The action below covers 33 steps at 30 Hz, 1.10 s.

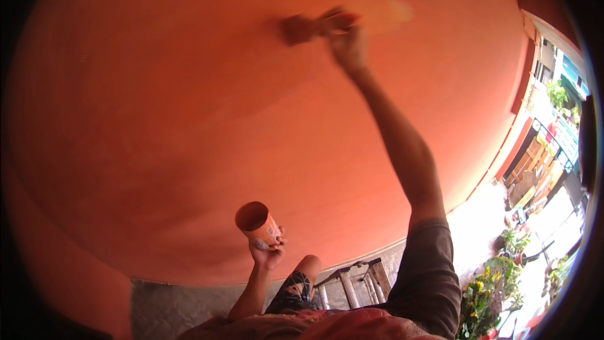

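My right hand (347, 45) is raised high against the orange wall (207, 107), its fingers closed round the handle of a paintbrush (301, 29). Motion blurs the brush, whose broad head points left at the wall. A paler patch (396, 12) shows on the wall just right of that hand. Lower down, my left hand (269, 253) grips an orange-smeared cylindrical paint can (257, 223) from below and the side. The can tilts with its round mouth up and to the left; its inside looks dark, and I cannot tell how much paint it holds.
A wooden ladder (353, 284) stands below, beside my bent knee (308, 266). Bare grey cement (182, 307) runs along the wall's foot. On the right, past the wall's edge, are leafy potted plants (487, 289), stacked wooden boards (531, 170) and a bright outdoor area.
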### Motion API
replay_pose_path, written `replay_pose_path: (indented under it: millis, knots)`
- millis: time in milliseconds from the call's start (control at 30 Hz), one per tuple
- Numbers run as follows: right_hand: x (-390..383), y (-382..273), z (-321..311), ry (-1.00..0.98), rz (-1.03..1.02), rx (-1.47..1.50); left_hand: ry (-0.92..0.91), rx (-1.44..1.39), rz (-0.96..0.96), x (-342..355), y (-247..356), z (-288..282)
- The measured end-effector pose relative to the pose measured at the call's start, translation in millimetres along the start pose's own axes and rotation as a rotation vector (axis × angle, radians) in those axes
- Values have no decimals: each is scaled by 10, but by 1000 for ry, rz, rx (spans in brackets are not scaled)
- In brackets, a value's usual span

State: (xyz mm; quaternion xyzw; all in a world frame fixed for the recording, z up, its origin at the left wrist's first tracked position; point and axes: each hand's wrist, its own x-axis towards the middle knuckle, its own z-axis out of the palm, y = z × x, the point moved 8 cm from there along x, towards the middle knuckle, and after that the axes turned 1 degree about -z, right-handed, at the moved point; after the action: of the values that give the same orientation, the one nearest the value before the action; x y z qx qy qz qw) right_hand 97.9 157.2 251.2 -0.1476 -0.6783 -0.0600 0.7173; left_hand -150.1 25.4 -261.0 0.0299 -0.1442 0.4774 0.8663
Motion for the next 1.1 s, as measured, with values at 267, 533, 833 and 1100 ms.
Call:
replay_pose_path:
  millis: [267, 533, 833, 1100]
  knots:
    - [347, 10, -1235, 376, -3, -688, 34, 48, 72, -117, 87, -127]
    - [-709, -1252, 1562, -394, -460, -339, 3, 74, 82, -91, 86, -98]
    - [68, 384, -923, 286, -62, -134, -4, 68, 77, -124, 100, -69]
    - [-193, 400, -1709, 340, -52, -879, 57, 104, 197, -186, 147, -244]
